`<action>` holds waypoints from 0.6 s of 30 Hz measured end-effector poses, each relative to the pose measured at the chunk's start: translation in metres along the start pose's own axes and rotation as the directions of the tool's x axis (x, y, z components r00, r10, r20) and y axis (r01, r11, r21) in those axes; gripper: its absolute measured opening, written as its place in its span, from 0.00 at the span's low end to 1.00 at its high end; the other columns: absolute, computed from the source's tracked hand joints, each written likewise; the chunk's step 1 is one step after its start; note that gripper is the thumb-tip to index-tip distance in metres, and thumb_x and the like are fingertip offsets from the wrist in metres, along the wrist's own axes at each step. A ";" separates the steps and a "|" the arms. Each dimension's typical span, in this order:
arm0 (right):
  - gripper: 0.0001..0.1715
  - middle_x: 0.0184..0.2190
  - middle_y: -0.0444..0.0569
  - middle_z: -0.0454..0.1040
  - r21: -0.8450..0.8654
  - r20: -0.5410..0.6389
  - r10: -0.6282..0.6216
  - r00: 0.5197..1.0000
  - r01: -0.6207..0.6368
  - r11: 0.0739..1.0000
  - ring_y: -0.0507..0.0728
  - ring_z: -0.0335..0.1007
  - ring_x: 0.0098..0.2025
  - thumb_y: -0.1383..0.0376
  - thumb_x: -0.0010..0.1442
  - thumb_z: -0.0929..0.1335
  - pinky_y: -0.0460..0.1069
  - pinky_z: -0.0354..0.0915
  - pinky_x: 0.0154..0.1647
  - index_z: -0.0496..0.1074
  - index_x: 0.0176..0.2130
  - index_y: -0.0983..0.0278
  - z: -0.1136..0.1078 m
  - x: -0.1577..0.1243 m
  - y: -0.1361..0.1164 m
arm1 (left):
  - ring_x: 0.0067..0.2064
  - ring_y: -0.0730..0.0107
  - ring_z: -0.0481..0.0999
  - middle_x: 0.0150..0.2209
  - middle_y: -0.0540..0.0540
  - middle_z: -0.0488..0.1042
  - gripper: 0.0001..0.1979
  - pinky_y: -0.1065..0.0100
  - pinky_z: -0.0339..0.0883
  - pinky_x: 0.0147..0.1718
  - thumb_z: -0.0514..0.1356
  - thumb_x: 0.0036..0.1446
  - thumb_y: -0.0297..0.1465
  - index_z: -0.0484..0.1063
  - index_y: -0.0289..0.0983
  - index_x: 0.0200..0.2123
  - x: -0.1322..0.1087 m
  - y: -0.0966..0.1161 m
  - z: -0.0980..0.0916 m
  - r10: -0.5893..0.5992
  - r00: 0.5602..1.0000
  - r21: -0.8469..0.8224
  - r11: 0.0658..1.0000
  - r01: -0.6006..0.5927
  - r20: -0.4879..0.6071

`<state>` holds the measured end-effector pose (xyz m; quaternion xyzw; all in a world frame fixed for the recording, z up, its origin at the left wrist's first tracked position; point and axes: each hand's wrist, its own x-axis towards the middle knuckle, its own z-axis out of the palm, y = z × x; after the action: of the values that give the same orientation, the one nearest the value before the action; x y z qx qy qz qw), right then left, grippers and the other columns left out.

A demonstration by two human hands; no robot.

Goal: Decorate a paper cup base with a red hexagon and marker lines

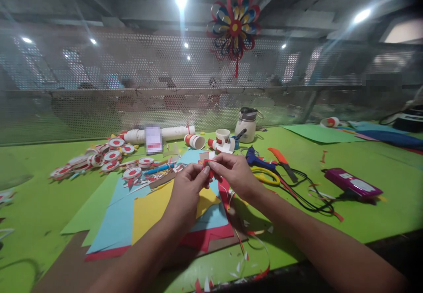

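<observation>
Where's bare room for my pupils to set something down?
Bare tabletop lies left of the pale green paper, in front of the discs, and right, between the purple box and large green sheet. Crowded: around the left hand and right hand, by yellow paper and blue glue gun.

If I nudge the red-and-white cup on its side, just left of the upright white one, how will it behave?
The cup will probably roll, since its round wall lies on the green table. Its hollow, open mouth suggests it's light for its size. The thin-looking rim may dent if squeezed hard.
</observation>
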<state>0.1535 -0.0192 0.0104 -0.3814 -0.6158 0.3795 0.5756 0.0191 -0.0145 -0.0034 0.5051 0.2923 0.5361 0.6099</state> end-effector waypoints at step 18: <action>0.19 0.26 0.49 0.74 -0.668 -0.019 0.225 0.974 -0.180 0.722 0.55 0.68 0.28 0.53 0.54 0.68 0.51 0.63 0.31 0.77 0.32 0.67 -0.126 -0.012 -0.014 | 0.27 0.76 0.66 0.24 0.52 0.69 0.14 0.72 0.59 0.29 0.69 0.43 0.35 0.69 0.35 0.26 0.012 0.012 -0.013 0.044 0.992 -0.087 0.995 -0.055 -0.119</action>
<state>0.2790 -0.0321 0.0244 -0.6140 -0.6829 0.2077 0.3370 0.0067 0.0000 0.0057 0.4521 0.2905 0.5923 0.6003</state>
